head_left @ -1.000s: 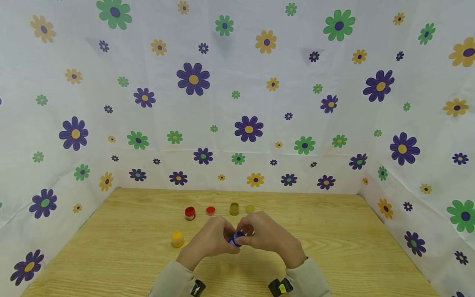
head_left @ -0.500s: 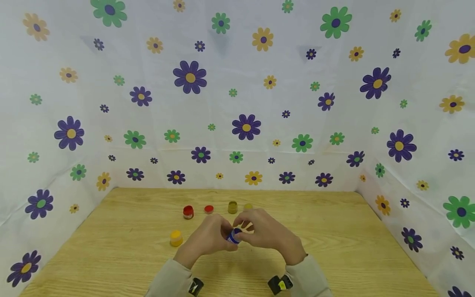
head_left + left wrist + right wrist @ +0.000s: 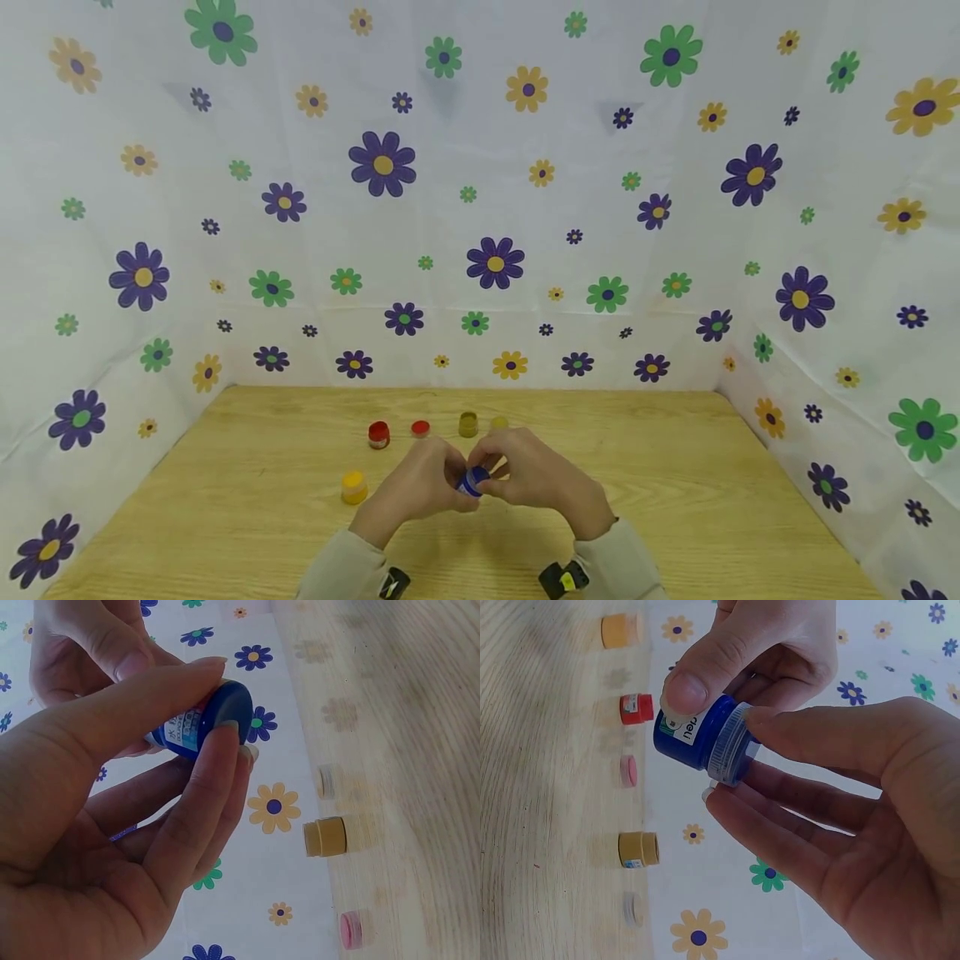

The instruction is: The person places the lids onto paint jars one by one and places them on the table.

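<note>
A small blue paint jar [image 3: 694, 739] with a white label is held tilted above the table between both hands. My left hand [image 3: 423, 482] grips the jar's body, thumb on one side and fingertips at its base, as the left wrist view shows. My right hand [image 3: 536, 473] pinches the ribbed clear lid [image 3: 730, 754] between thumb and fingers. The lid sits on the jar's mouth in the right wrist view. Left of the hands stands a yellow jar [image 3: 355, 487] with its lid on.
Behind the hands stand an open red jar [image 3: 378, 434] with a red lid [image 3: 421, 428] beside it, and an open ochre jar [image 3: 468, 424] with its lid [image 3: 499, 423]. The wooden table [image 3: 675, 483] meets a flower-printed cloth [image 3: 600, 208] at the back and sides.
The jar and both hands stay nearly in place. The right fingers shift around the lid, lifting apart and closing on it again. The head view drifts slightly.
</note>
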### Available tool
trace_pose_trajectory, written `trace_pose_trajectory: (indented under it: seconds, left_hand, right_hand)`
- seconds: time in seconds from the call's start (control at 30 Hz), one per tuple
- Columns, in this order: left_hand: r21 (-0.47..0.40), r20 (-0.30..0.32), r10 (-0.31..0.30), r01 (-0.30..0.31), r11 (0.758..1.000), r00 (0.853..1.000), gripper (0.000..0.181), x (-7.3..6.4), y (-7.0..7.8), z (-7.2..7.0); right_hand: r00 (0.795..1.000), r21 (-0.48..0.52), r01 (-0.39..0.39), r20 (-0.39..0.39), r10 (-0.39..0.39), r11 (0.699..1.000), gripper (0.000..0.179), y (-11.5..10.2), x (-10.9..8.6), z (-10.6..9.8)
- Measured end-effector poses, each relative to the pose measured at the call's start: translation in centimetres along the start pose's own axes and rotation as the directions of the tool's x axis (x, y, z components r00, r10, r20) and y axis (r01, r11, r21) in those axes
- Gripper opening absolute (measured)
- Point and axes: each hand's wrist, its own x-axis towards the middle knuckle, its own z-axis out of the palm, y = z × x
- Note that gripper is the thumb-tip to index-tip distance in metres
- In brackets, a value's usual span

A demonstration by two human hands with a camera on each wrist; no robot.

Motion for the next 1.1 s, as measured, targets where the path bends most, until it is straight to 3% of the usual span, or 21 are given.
trace_pose_trajectory:
  seconds: [0.3,0.57,0.87,1.1]
  left_hand:
    - [-0.006,0.009,0.007,-0.007,1.000,1.000,0.018,-0.05,0.08,0.07]
    - [0.011,0.007,0.009,-0.009,1.000,1.000,0.018,-0.08,0.26,0.07]
    - [0.018,0.002,-0.007,0.007,1.000,1.000,0.022,-0.09,0.21,0.10]
    - [0.015,0.003,0.003,-0.003,1.000,1.000,0.018,-0.07,0.09,0.05]
  right_hand:
    - [0.999,-0.076,-0.023,-0.025,0.021,0.997,0.010,0.26,0.07,0.07]
    - [1.000,-0.112,-0.004,-0.027,0.001,0.994,0.020,0.32,-0.04,-0.09]
    - [1.000,0.003,0.010,-0.017,-0.010,1.000,0.020,-0.06,-0.31,-0.36]
    - [1.000,0.019,0.021,0.013,-0.021,1.000,0.024,-0.22,-0.20,-0.25]
